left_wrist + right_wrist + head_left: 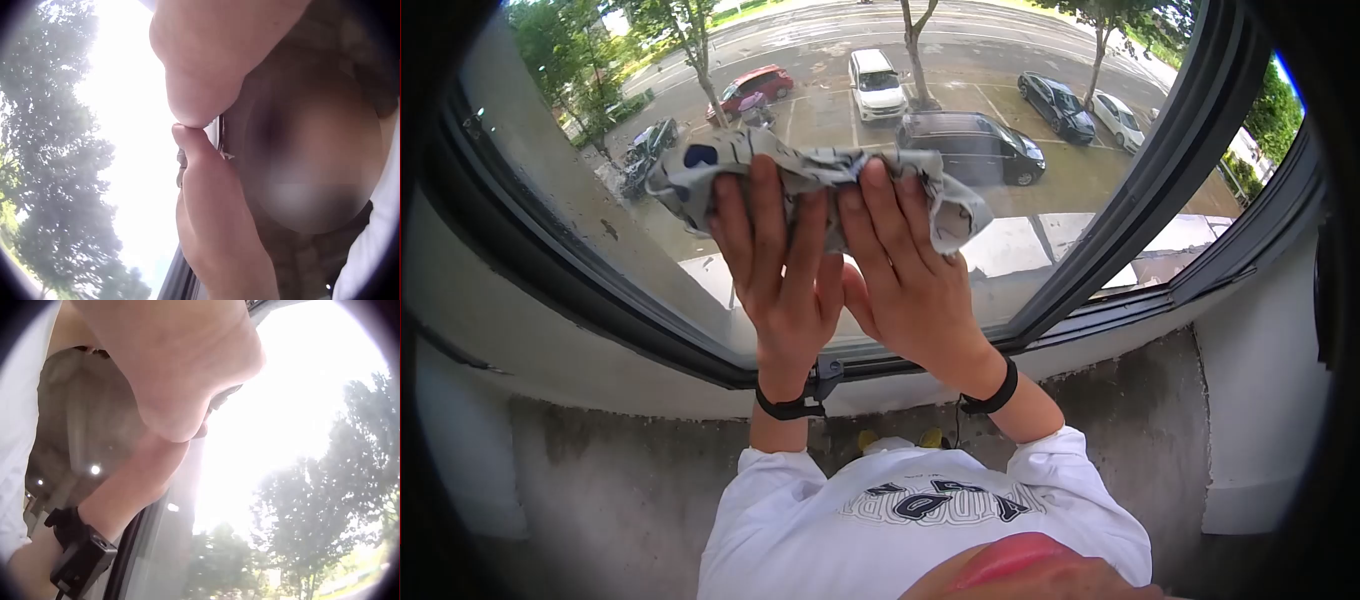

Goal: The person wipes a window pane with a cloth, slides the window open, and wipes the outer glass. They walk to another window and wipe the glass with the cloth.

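A pale grey cloth with dark markings (800,172) lies crumpled against the window glass (1020,180) in the head view. Both hands press on it side by side, fingers straight and pointing up, thumbs close together. The left hand (777,250) covers the cloth's left part, the right hand (913,260) its middle; a loose fold stands out at the right. In the left wrist view the left hand (203,69) is at the top, the other hand below it. In the right wrist view the right hand (175,362) hides most of the cloth.
A dark window frame (1140,190) surrounds the pane, with a latch (829,372) at its lower edge below the hands. Beneath runs a pale wall and a grey floor (640,470). Outside the glass are parked cars (970,148) and trees.
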Available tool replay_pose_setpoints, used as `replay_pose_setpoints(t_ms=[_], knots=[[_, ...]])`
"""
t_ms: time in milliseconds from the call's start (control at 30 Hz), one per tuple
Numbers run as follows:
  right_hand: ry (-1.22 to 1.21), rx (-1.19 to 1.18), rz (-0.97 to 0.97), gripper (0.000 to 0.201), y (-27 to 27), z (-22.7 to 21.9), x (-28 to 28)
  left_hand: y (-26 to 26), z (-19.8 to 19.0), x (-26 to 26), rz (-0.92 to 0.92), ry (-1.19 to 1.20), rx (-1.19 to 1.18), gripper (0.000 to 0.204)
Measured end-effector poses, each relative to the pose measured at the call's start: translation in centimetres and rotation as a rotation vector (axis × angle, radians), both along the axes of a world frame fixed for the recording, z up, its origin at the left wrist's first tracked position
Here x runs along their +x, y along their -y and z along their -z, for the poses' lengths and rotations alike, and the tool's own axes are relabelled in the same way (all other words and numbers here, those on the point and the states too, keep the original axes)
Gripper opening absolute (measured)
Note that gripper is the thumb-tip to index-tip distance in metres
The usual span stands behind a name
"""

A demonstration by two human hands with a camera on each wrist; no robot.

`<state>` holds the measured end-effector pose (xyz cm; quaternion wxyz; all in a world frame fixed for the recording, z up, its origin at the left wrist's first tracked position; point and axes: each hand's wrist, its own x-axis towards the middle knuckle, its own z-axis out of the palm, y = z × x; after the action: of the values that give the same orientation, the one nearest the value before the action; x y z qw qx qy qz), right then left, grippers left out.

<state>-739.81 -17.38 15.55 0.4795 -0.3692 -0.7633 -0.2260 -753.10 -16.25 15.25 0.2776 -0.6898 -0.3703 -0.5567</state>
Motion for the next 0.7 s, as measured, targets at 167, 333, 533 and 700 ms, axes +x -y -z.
replay_pose_setpoints(t_ms=[167,333,533,700], knots=[[0.017,0.023,-0.081,0.054,0.3,-4.2,-0.8,0.2,-3.7,-0.7,0.038,0.043,0.051,0.043],[0.086,-0.258,0.034,0.06,1.9,12.8,1.3,3.0,8.2,0.8,-0.024,-0.139,-0.28,0.032],[-0.1,-0.202,0.205,0.06,1.9,14.0,5.3,2.4,7.3,7.4,0.158,-0.29,-0.256,0.032],[-0.01,0.07,0.156,0.057,0.5,-0.3,11.5,-0.2,-3.2,12.2,0.192,-0.109,0.033,0.042]])
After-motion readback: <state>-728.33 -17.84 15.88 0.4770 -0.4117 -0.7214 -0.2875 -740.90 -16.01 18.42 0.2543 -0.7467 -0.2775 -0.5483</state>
